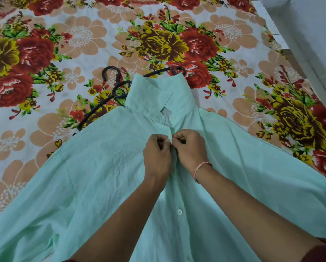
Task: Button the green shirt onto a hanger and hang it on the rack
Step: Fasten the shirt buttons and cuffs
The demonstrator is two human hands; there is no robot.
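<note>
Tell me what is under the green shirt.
Black hangers poke out from under the shirt near its collar; the shirt covers the rest of them. Beneath everything lies a floral bedsheet.

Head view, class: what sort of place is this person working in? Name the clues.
Probably a bedroom at home: a floral bedsheet covers the wide flat surface, a green shirt lies spread on it, and black hangers lie beside it.

Floral bedsheet (pixel 79 35) spread flat; pale wall (pixel 309 25) beside.
</note>
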